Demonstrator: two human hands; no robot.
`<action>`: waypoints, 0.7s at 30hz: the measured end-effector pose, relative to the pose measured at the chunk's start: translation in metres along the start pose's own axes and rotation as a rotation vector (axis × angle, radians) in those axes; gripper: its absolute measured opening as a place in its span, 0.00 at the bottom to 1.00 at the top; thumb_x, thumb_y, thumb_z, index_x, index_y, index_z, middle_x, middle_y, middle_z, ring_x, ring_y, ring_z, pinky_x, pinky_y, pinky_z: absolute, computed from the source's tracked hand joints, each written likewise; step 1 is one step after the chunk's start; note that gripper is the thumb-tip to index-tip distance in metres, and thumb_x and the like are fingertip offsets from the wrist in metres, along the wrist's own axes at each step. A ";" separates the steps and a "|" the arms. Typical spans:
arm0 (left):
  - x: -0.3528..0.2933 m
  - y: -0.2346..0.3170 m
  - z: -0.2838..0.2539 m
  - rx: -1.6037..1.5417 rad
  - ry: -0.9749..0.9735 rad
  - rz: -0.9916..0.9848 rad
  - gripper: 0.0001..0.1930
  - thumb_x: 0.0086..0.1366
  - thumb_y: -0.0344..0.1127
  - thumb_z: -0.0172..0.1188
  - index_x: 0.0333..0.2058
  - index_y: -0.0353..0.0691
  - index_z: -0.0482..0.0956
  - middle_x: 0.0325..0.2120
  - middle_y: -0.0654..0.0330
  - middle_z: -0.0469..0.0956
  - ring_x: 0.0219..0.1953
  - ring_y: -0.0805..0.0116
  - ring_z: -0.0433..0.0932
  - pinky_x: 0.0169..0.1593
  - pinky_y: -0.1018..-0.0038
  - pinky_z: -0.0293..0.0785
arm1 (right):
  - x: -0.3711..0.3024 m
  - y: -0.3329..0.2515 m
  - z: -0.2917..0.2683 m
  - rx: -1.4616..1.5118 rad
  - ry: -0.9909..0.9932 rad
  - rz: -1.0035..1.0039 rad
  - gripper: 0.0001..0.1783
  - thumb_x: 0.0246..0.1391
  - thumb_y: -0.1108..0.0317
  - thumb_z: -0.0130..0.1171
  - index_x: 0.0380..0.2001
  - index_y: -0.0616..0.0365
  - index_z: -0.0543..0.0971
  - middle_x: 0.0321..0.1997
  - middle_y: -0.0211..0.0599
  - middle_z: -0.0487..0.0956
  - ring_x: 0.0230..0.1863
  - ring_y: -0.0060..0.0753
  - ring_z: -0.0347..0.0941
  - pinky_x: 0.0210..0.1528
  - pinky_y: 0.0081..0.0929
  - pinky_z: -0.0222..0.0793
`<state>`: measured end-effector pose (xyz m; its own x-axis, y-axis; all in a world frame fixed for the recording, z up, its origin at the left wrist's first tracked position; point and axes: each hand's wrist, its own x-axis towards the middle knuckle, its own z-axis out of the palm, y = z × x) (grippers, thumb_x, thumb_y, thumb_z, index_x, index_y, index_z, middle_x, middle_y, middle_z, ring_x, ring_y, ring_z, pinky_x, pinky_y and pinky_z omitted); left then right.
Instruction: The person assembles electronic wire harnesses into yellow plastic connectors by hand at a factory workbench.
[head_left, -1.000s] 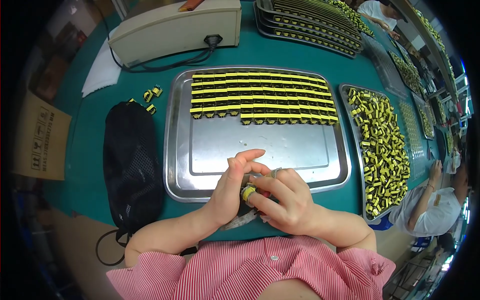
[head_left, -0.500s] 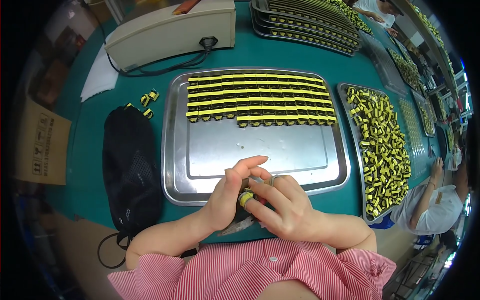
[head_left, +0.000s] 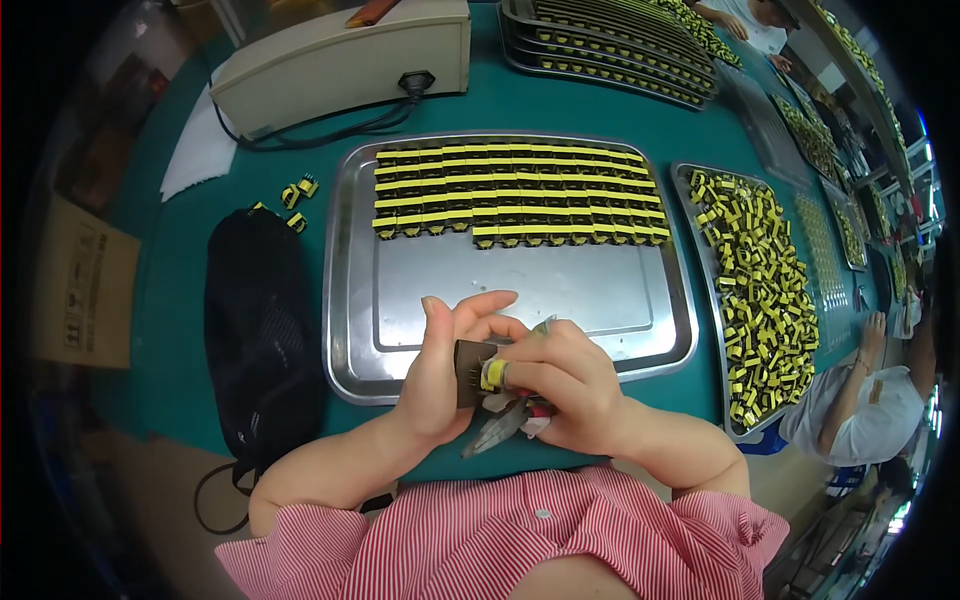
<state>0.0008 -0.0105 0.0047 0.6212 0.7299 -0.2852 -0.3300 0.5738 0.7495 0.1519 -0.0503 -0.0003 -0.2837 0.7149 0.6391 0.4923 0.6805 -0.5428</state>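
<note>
Over the near edge of the metal tray, my two hands come together. My left hand is closed around a flat dark brown block, thumb pointing up. Pinched in the fingers of my right hand is a small yellow-and-black transformer, its pins toward the block's face. That same hand also keeps a pair of pliers, grey jaws pointing down toward me and a bit of red handle showing. Part of the pliers is hidden by the palm. Rows of similar transformers stand in the tray's far half.
At right, a second tray is heaped with loose transformers. A black pouch lies left, near a few loose transformers. Behind stand a beige corded machine and stacked filled trays. A co-worker's arm shows far right.
The brown block has come into clear view in my left hand, and the transformer now faces it. The pliers have swung into fuller view below. Both hands have risen slightly.
</note>
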 end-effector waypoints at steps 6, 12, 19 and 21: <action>-0.003 0.003 0.000 0.040 -0.022 -0.019 0.42 0.59 0.68 0.18 0.54 0.35 0.55 0.41 0.55 0.68 0.39 0.67 0.70 0.44 0.73 0.67 | 0.005 -0.008 -0.004 -0.099 -0.075 -0.088 0.23 0.19 0.73 0.59 0.30 0.57 0.76 0.36 0.37 0.73 0.24 0.31 0.63 0.27 0.26 0.60; -0.004 -0.002 -0.002 0.074 -0.044 -0.017 0.43 0.59 0.69 0.17 0.53 0.34 0.59 0.41 0.55 0.68 0.41 0.67 0.69 0.46 0.72 0.67 | 0.003 -0.007 -0.006 -0.174 -0.085 -0.115 0.21 0.23 0.68 0.57 0.30 0.58 0.76 0.36 0.39 0.72 0.25 0.33 0.64 0.27 0.27 0.61; -0.006 -0.008 -0.006 0.185 -0.065 -0.003 0.45 0.58 0.68 0.15 0.51 0.32 0.63 0.42 0.55 0.68 0.44 0.67 0.69 0.49 0.72 0.66 | 0.005 -0.009 -0.007 -0.152 -0.103 -0.097 0.22 0.21 0.68 0.58 0.31 0.59 0.75 0.36 0.41 0.72 0.26 0.35 0.64 0.28 0.28 0.62; -0.006 -0.010 -0.008 0.263 -0.070 0.025 0.45 0.58 0.69 0.16 0.51 0.32 0.63 0.42 0.55 0.68 0.44 0.67 0.69 0.49 0.72 0.65 | 0.005 -0.014 -0.006 -0.144 -0.121 -0.029 0.21 0.25 0.72 0.58 0.32 0.58 0.76 0.34 0.37 0.70 0.29 0.35 0.64 0.30 0.30 0.63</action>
<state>-0.0046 -0.0180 -0.0060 0.6662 0.7096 -0.2295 -0.1558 0.4334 0.8876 0.1489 -0.0568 0.0139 -0.3927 0.7151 0.5783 0.5924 0.6777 -0.4357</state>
